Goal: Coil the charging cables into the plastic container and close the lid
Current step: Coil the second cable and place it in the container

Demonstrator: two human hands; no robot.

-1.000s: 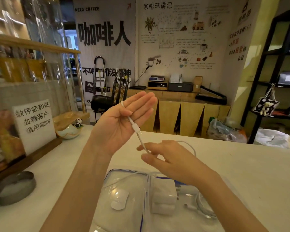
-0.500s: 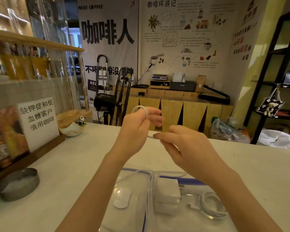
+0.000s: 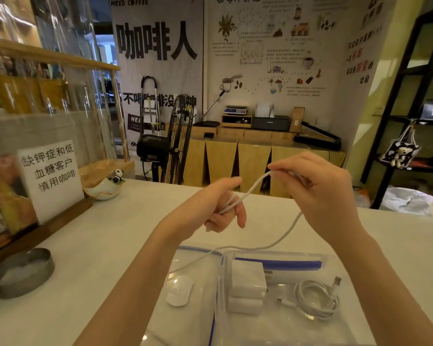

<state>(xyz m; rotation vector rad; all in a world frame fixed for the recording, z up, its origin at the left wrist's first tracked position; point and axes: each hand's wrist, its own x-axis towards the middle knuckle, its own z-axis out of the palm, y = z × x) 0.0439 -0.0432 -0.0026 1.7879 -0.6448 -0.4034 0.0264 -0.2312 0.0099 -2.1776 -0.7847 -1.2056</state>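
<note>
Since the earlier frame, the right hand (image 3: 318,193) has risen and drawn away from the left hand (image 3: 210,208), pulling a length of white cable (image 3: 288,228) taut between them at frame centre. Left hand fingers curl around cable loops; right hand pinches the cable at its fingertips (image 3: 275,168). Slack cable trails down to the lower centre, across the clear lid (image 3: 185,258). Plastic container (image 3: 273,325), lower right on the tabletop (image 3: 98,233), holds white chargers (image 3: 248,280) and a coiled cable (image 3: 315,298).
</note>
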